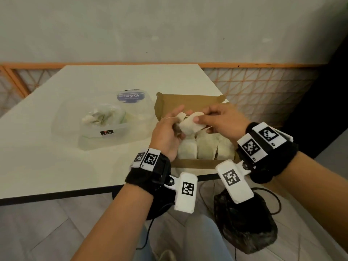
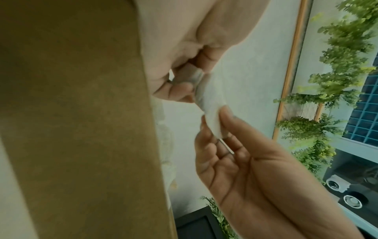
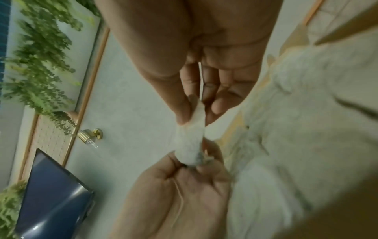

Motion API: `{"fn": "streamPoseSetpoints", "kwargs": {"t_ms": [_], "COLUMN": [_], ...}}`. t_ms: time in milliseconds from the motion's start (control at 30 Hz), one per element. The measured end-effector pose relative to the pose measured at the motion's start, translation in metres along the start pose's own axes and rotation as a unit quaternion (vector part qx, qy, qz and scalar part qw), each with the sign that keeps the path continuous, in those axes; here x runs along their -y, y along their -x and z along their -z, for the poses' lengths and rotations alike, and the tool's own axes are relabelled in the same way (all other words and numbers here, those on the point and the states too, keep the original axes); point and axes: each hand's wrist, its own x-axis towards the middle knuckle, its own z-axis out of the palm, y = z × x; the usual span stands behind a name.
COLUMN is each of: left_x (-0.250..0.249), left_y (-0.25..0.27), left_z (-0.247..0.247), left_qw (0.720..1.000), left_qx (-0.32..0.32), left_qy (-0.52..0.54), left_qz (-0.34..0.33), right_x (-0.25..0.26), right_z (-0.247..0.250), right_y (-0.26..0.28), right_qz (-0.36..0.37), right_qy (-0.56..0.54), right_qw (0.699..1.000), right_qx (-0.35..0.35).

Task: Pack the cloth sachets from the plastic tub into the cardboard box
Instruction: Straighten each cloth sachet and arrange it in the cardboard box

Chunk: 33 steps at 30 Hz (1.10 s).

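Note:
Over the open cardboard box (image 1: 188, 163) both hands hold one white cloth sachet (image 1: 190, 124). My left hand (image 1: 178, 128) pinches its darker grey end (image 2: 197, 84). My right hand (image 1: 202, 117) pinches the opposite white end (image 3: 196, 113) between thumb and fingers. A thin thread runs from the sachet across the left fingers. Several white sachets (image 1: 205, 147) stand packed side by side in the box's near half. Left of the box stands the clear plastic tub (image 1: 120, 127) with more sachets (image 1: 99, 116) inside.
The tub's lid (image 1: 131, 97), with a blue label, lies behind the tub. The box sits near the white table's front right corner (image 1: 211, 176). A dark bag (image 1: 244, 223) and cables lie on the floor below. An orange lattice rail (image 1: 254, 87) runs behind the table.

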Motion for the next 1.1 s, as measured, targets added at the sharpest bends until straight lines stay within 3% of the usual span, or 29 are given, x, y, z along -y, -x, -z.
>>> {"fn": "streamPoseSetpoints", "kwargs": {"t_ms": [200, 367, 567, 867, 1100], "left_x": [0.005, 0.005, 0.001, 0.008, 0.006], "left_y": [-0.001, -0.001, 0.002, -0.001, -0.003], "left_z": [0.001, 0.003, 0.002, 0.002, 0.005], "left_qw": [0.998, 0.997, 0.995, 0.994, 0.998], "left_qx": [0.032, 0.050, 0.091, 0.047, 0.033], "left_qy": [-0.019, -0.051, -0.030, -0.102, -0.043], "left_qz": [-0.042, -0.042, -0.025, -0.002, -0.003], "right_x": [-0.004, 0.003, 0.006, 0.008, -0.005], "right_z": [0.020, 0.012, 0.000, 0.015, 0.037], "right_y": [0.000, 0.003, -0.004, -0.012, -0.022], "right_qz": [0.025, 0.050, 0.097, 0.095, 0.052], "right_qy": [0.021, 0.041, 0.026, 0.060, 0.158], "right_qw": [0.999, 0.995, 0.993, 0.994, 0.984], "right_qx": [-0.019, 0.071, 0.066, 0.012, -0.065]}}
